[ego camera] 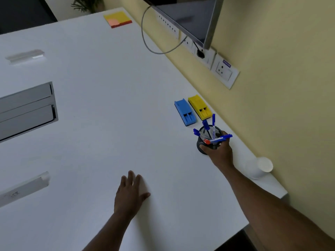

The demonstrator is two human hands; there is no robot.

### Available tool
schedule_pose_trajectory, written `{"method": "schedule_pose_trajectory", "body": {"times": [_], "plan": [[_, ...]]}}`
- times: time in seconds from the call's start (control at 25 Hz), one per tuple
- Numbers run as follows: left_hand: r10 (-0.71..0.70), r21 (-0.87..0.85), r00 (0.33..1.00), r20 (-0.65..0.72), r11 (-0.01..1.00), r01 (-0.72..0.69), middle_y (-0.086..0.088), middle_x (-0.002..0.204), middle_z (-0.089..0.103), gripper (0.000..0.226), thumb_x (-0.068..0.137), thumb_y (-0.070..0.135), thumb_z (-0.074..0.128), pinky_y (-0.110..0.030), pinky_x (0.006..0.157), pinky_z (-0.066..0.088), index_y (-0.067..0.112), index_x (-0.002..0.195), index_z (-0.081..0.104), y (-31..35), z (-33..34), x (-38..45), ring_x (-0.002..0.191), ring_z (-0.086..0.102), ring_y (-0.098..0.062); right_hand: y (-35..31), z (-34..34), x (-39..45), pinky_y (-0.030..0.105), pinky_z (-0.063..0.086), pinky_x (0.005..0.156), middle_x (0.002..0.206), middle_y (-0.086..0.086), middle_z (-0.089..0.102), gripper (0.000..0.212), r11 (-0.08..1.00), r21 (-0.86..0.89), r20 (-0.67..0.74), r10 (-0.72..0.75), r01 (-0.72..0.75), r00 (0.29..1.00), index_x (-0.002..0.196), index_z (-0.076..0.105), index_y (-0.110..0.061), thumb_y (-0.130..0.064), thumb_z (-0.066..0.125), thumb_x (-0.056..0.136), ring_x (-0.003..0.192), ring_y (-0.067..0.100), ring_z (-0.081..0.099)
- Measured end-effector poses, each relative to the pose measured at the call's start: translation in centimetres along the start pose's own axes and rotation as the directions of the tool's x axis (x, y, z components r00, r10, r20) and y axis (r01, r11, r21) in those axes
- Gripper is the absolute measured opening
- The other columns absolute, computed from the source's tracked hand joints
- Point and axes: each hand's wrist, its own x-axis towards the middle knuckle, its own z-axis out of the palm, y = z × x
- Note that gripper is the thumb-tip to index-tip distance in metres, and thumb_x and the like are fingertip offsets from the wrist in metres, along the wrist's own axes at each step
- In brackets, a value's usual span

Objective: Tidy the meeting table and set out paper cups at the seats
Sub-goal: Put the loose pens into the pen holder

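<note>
Right hand (218, 151) grip wraps pen holder (208, 142) beside blue eraser (184, 113); left hand (129, 192) flat on bench (108, 105). Risk: tilt spills markers (213, 140).

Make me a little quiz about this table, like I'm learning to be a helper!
1. True or false: the right hand grips the black mesh pen holder.
2. Which eraser lies nearer the wall: A) the blue eraser or B) the yellow eraser?
3. Fill in: the left hand rests flat on the ____.

Key: 1. True. 2. B. 3. table; the paper cup stands apart, by the wall.
</note>
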Motion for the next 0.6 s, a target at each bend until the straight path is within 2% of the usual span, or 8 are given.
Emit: {"method": "schedule_pose_trajectory", "body": {"times": [0.08,0.24,0.4,0.52,0.56,0.6], "plan": [[-0.023,-0.034,1.000,0.012,0.999,0.023,-0.007,0.163,0.003,0.081,0.088,0.061,0.052,-0.041,0.110,0.038,0.022,0.152,0.021,1.0,0.4,-0.3,0.148,0.008,-0.033,0.9,-1.4,1.2,0.012,0.043,0.077,0.129,0.002,0.059,0.090,1.000,-0.016,-0.049,0.018,-0.019,0.999,0.136,0.036,-0.015,-0.026,0.088,0.063,0.106,0.010,0.055],[-0.053,-0.056,0.999,0.007,0.997,0.053,-0.005,0.164,0.001,0.079,0.090,0.056,0.052,-0.041,0.106,0.041,0.021,0.153,0.019,1.9,0.7,-0.7,0.149,0.006,-0.031,2.3,-2.9,3.5,0.022,0.044,0.085,0.130,0.006,0.059,0.084,0.999,0.006,-0.102,0.034,-0.033,0.994,0.133,0.040,-0.013,-0.024,0.088,0.064,0.113,0.020,0.058],[-0.080,-0.079,0.997,0.020,0.994,0.081,-0.005,0.164,0.001,0.084,0.087,0.058,0.056,-0.042,0.105,0.041,0.020,0.152,0.018,2.5,0.4,-0.9,0.149,0.006,-0.031,2.9,-3.1,5.0,0.019,0.045,0.083,0.128,0.010,0.060,0.082,0.998,0.028,-0.109,0.054,-0.051,0.993,0.130,0.040,-0.008,-0.021,0.087,0.065,0.113,0.023,0.059],[-0.101,-0.066,0.993,0.064,0.992,0.105,-0.013,0.162,-0.005,0.103,0.079,0.068,0.059,-0.045,0.113,0.029,0.016,0.153,0.011,3.7,0.4,-1.0,0.148,0.001,-0.036,3.1,-3.2,5.0,0.001,0.042,0.072,0.131,0.010,0.057,0.085,0.994,0.063,-0.083,0.095,-0.090,0.992,0.132,0.036,-0.009,-0.023,0.087,0.065,0.112,0.019,0.058],[-0.112,-0.056,0.990,0.085,0.992,0.117,-0.015,0.161,-0.008,0.108,0.076,0.071,0.059,-0.048,0.114,0.026,0.015,0.153,0.007,4.2,0.5,-1.0,0.147,-0.002,-0.037,3.1,-3.2,4.6,0.002,0.044,0.072,0.133,0.010,0.055,0.088,0.988,0.095,-0.074,0.126,-0.119,0.989,0.133,0.034,-0.010,-0.024,0.088,0.064,0.114,0.020,0.058],[-0.126,-0.053,0.986,0.107,0.990,0.133,-0.016,0.161,-0.012,0.112,0.074,0.073,0.060,-0.050,0.114,0.025,0.016,0.153,0.003,4.7,0.5,-1.1,0.147,-0.004,-0.037,3.0,-3.2,3.9,0.007,0.047,0.078,0.136,0.011,0.051,0.094,0.981,0.119,-0.067,0.163,-0.155,0.984,0.136,0.030,-0.012,-0.026,0.088,0.064,0.118,0.022,0.056]]}}
